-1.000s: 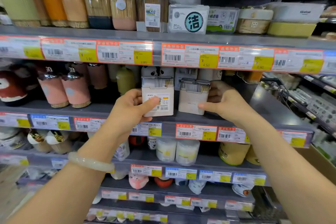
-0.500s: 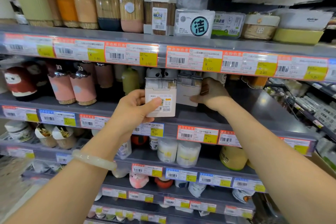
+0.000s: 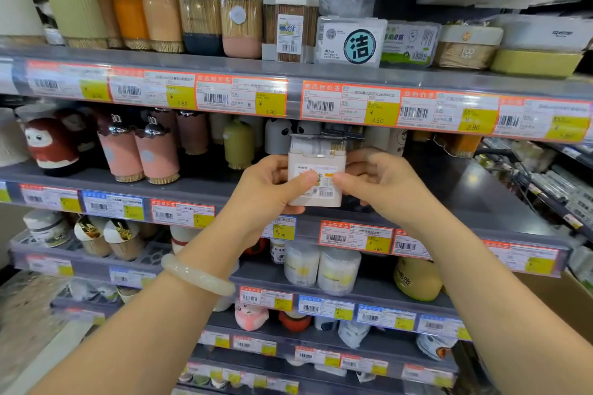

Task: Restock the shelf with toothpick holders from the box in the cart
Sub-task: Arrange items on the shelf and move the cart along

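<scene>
One cream toothpick holder [image 3: 316, 175] at frame centre, held upright over front edge of middle shelf [image 3: 481, 199]. Left hand [image 3: 266, 189] and right hand [image 3: 382, 184] both clamped on it, thumbs across label. Second holder [image 3: 345, 133] directly behind. Two pink holders [image 3: 139, 154] left of centre.

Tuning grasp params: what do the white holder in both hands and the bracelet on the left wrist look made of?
White toothpick holder: looks like matte, opaque hard plastic for the body, with a clear glossy lid showing toothpick tips through it, and a printed paper label on the front.
Bracelet: pale, milky, translucent, smooth with a soft sheen; jade-like stone or glass, can't tell which.
Left hand and right hand pinch the holder's sides.
</scene>
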Demonstrator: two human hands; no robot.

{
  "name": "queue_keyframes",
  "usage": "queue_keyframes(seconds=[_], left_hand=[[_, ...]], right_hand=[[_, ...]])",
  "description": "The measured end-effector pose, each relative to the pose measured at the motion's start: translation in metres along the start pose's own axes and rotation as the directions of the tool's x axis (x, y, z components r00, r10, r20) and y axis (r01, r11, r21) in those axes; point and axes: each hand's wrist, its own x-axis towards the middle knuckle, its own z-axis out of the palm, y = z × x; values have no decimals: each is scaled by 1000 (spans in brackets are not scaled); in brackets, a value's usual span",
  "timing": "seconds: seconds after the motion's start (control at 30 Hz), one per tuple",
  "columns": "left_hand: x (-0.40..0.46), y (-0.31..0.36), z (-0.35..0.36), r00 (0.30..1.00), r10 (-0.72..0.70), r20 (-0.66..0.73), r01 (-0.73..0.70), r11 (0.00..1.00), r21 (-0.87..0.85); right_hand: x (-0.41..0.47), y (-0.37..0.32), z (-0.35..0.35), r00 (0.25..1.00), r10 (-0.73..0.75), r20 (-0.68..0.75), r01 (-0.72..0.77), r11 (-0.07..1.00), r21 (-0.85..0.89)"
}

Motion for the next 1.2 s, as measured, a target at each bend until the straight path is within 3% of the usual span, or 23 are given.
queue_keyframes(seconds=[0.23,0.57,0.83,1.2], left_hand=[[1,0,-3,968,-33,249,34,999,-2],[16,12,-5,945,-22,327,-78,954,291],[22,8,3,951,-12,308,-94,941,326],[23,-10,16,995,76,72,-103,843,527]], right_hand=[[-7,3,-5,998,44,-33,-38,986,163],[-5,8,-8,995,27,-101,-13,991,131],[-4,11,-12,992,12,-129,0,995,95],[2,22,-7,986,50,-162,-53,998,-15]])
